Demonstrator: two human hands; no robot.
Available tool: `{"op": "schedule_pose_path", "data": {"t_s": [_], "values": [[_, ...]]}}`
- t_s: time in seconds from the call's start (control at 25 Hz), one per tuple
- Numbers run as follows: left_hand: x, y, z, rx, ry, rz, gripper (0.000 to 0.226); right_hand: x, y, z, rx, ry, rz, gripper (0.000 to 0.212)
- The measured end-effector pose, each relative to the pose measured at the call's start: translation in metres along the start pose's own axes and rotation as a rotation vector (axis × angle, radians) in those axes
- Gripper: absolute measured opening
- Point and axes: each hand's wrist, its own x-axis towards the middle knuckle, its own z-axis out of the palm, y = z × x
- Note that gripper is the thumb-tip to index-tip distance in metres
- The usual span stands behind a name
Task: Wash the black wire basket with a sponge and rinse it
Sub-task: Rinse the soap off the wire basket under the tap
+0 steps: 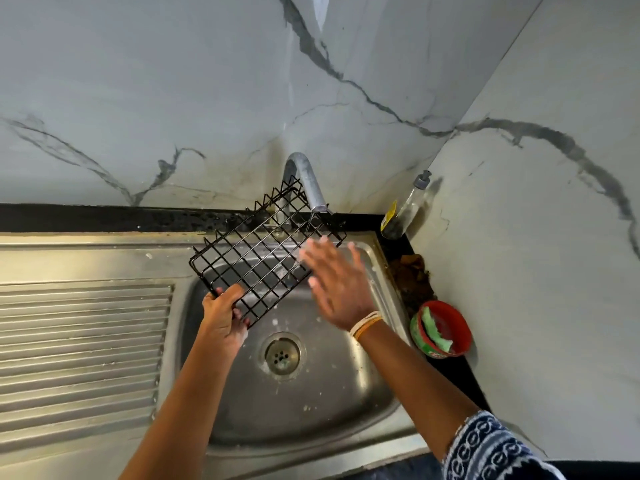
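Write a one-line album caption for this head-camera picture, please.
Left hand grips the black wire basket under the tap over the sink, right hand open beside it.

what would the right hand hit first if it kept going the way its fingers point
Most likely the black wire basket. The right hand is open, fingers pointing up and left toward the basket's right edge under the tap. Depth is unclear, so it may already be touching the wires.

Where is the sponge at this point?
In the head view, the green sponge sits in a red bowl on the dark counter right of the sink, below the soap bottle; neither hand holds it.
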Motion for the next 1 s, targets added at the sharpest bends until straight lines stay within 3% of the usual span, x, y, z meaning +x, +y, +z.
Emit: {"op": "schedule_pose_path", "data": {"t_s": [0.08,0.12,0.28,0.32,0.4,0.48,0.56,0.72,0.8,0.92,1.0], "values": [[-0.001,-0.001,0.002,-0.003,0.010,-0.013,0.027,0.007,0.007,-0.003,0.024,0.063,0.239,0.048],[-0.001,-0.002,0.003,-0.011,0.004,-0.016,0.027,0.005,-0.006,0.001,0.036,0.066,0.246,0.050],[-0.003,0.000,-0.005,-0.051,-0.086,-0.041,0.043,-0.009,-0.069,0.006,0.096,-0.130,-0.292,0.054],[-0.004,0.001,-0.007,-0.041,-0.082,-0.030,0.037,-0.001,-0.061,0.004,0.072,-0.149,-0.324,0.053],[-0.005,0.003,-0.009,-0.015,-0.037,-0.026,0.026,0.022,-0.031,0.005,-0.014,-0.115,-0.104,0.054],[-0.002,0.003,-0.012,0.032,-0.027,0.001,0.029,0.042,0.004,0.005,-0.052,-0.042,0.280,0.057],[-0.002,0.002,-0.011,0.050,-0.028,0.014,0.030,0.050,0.006,0.007,-0.066,-0.016,0.437,0.063],[0.002,0.000,-0.014,0.074,-0.028,0.044,0.031,0.056,-0.057,0.013,-0.005,-0.146,-0.002,0.065],[0.004,0.007,-0.023,0.070,-0.059,0.033,0.029,0.073,-0.049,0.009,-0.030,-0.106,-0.057,0.066],[0.014,0.015,-0.036,0.049,-0.057,-0.028,0.028,0.103,-0.011,0.006,-0.016,-0.037,0.348,0.070],[0.016,0.010,-0.040,0.028,-0.062,-0.087,0.023,0.109,0.005,0.003,0.181,-0.117,0.584,0.064]]}}
